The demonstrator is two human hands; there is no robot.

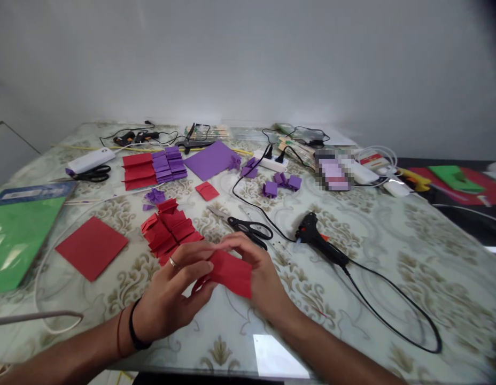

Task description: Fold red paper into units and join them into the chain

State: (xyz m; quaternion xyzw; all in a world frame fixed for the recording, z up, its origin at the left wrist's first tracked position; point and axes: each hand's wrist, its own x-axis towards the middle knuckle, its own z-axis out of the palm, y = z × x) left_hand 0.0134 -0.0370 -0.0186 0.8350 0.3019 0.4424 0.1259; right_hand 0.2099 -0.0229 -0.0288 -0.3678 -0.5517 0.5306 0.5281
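Observation:
A sheet of red paper [234, 272], curved or folded, is held between both hands above the front of the table. My left hand [184, 286], with a ring and dark wristband, pinches its left side between fingers and thumb. My right hand [260, 272] grips its upper and right side; part of those fingers is hidden behind the paper. Just beyond the hands lie folded red paper pieces [170, 227] in a cluster and black-handled scissors [248, 227]. A flat red paper square [92, 248] rests to the left, and a smaller red piece [207, 191] farther back.
A black glue gun [322, 240] lies at the right, its cord looping toward the front. Purple folded pieces [282, 184], a purple sheet [211, 159], a power strip [272, 160] and a second pair of scissors [91, 174] lie farther back. Green paper [21, 235] is at far left.

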